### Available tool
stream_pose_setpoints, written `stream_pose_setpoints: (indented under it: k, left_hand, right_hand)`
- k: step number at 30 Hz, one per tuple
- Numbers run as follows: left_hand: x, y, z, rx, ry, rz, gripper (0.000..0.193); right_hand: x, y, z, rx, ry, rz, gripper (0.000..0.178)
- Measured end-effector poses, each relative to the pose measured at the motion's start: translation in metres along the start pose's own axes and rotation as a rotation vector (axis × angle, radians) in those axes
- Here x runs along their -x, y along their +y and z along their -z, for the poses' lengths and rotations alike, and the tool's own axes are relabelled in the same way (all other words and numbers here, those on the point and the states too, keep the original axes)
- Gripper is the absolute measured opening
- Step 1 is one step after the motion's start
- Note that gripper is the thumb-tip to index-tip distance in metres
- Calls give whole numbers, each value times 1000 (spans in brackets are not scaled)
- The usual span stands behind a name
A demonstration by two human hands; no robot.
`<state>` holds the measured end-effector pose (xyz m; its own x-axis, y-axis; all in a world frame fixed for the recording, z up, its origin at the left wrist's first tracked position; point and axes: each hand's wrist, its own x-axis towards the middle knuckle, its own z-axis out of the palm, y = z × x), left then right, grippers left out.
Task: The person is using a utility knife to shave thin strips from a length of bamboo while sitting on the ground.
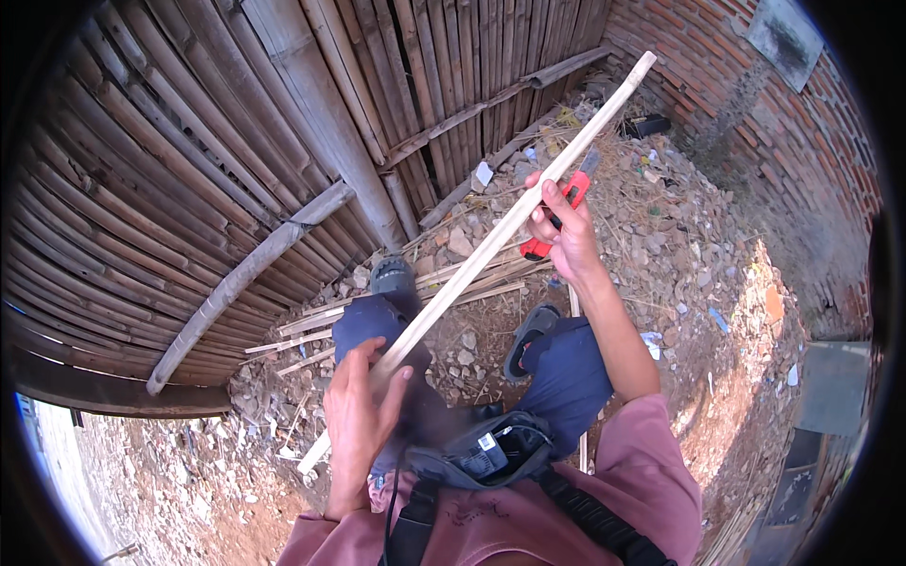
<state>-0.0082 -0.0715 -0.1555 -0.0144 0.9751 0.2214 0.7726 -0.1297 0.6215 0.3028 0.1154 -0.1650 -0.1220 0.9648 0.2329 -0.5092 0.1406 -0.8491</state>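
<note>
- Gripping the lower part of a long pale strip (491, 247): left hand (357, 415), fingers wrapped shut around it just above its near end.
- Running up and right from that hand, crossing over both knees and ending high up near the brick wall (802, 132).
- Closed higher up on the strip: right hand (559, 231), holding a red-handled knife (559, 209) tight against the strip's right side; blade hard to make out.
- Resting below the strip: two legs in dark blue trousers (566, 368), feet in dark sandals (530, 332) on rubble.
- Lying under the strip, beside the left foot: a small heap of similar thin strips (321, 325) on stony ground (679, 264).
- Standing left of the strip: a fence (189, 170) of upright bamboo poles with a slanted cross pole.
- Hanging below the strip's near end, at chest level: a dark pouch (491, 453) on black straps, over a pink shirt (651, 481).
- Scattered right of the strip: stones, dry straw and bits of litter, reaching to the brick wall.
</note>
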Motion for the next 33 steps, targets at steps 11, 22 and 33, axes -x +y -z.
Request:
stream_pose_setpoints:
  k: [11,22,33]
  left_hand:
    - [-45,29,-19,170,-112,-79,40]
    - [-38,33,-38,357,-341,20,26]
    - [-47,30,-44,508,-83,62,17]
  right_hand:
    - [10,-5,-4,6,-32,-5,31]
    - [12,-14,-7,68,85,-14,33]
    - [44,13,-36,1014,-137,359,42]
